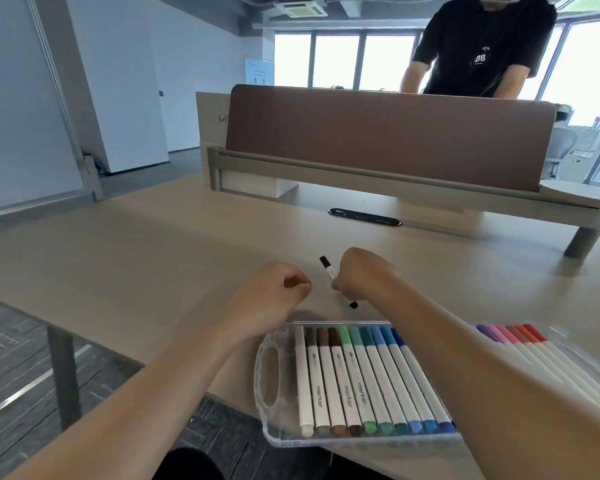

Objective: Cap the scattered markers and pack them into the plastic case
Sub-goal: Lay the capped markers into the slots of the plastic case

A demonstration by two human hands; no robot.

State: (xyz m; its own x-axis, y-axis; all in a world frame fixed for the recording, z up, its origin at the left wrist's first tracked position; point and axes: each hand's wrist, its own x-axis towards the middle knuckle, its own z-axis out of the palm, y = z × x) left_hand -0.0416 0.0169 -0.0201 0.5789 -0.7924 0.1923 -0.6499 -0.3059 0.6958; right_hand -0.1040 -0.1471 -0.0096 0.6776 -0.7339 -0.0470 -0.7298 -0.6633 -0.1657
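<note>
My right hand [355, 276] grips the black marker [327, 267] beyond the case [268, 374]; my left hand [277, 291] is curled, and I cannot tell whether it holds anything.

Pale table [153, 254], plastic case [286, 393] on near edge, brown divider [378, 133] behind
</note>
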